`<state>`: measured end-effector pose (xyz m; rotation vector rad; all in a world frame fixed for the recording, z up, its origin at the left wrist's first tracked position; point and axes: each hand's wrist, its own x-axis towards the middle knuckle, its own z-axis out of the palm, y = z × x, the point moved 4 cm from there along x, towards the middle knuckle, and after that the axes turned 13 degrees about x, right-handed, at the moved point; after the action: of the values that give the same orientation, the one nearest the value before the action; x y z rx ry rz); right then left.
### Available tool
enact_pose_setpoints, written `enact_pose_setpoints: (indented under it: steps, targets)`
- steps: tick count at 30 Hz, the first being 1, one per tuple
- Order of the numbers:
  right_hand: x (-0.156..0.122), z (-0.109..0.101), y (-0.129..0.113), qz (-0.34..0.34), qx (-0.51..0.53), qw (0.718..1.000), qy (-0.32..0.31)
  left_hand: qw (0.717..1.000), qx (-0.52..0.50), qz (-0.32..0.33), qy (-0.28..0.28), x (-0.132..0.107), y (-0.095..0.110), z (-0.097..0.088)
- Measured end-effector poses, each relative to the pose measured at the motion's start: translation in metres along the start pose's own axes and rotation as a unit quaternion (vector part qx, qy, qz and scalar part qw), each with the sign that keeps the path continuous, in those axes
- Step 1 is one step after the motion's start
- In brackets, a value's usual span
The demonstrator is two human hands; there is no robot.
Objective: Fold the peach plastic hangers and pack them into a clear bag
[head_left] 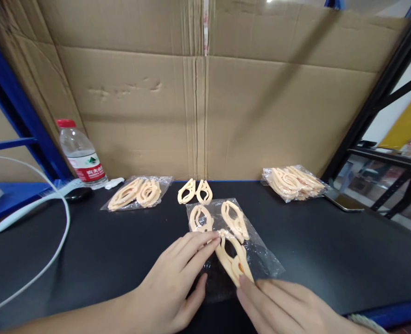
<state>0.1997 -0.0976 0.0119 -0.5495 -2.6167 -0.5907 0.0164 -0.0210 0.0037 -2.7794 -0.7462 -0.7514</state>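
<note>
A clear plastic bag (261, 260) lies on the black table (122, 250) in front of me with several cream plastic hair clips (233, 218) on or in it. My left hand (177, 278) rests on the bag's left side, fingers stretched, fingertips touching a clip (231, 255). My right hand (281, 306) holds the near end of that same clip between thumb and fingers. Two loose clips (194, 191) lie just beyond the bag.
A bagged set of clips (135, 192) lies at the back left, a stack of filled bags (294, 182) at the back right. A water bottle (80, 155), a white cable (52, 232), a phone (344, 200) and a cardboard wall (205, 102) stand around.
</note>
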Motion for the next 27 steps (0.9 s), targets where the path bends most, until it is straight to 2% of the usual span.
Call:
enact_pose_setpoints:
  steps: [4,10,14,18,21,23,25,27]
  targets:
    - [0.026,0.022,0.020,-0.025,-0.053,0.998,0.020,1.000,0.009,0.006,-0.008,-0.001,0.000,0.001]
    - [0.026,0.063,0.035,0.084,-0.154,0.984,-0.044,0.999,0.022,0.015,-0.022,-0.002,0.001,0.001]
    - [0.027,0.070,0.040,0.127,-0.193,0.972,-0.038,0.999,0.022,0.021,-0.022,-0.002,0.002,0.001]
    - [0.031,0.074,0.047,0.141,-0.191,0.971,-0.041,0.999,0.022,0.018,-0.020,-0.002,0.001,0.001]
    - [0.032,0.068,0.042,0.144,-0.172,0.974,-0.036,0.999,0.021,0.018,-0.022,0.001,0.002,-0.001]
    - [0.031,0.054,0.030,0.131,-0.151,0.980,-0.006,1.000,0.023,0.013,-0.017,0.003,0.002,-0.003]
    - [0.032,0.032,0.019,0.106,-0.118,0.985,0.065,1.000,0.020,0.008,-0.012,0.005,0.001,-0.004]
    - [0.035,0.007,0.020,0.070,-0.060,0.985,0.147,1.000,0.008,0.010,-0.013,0.006,0.001,-0.004]
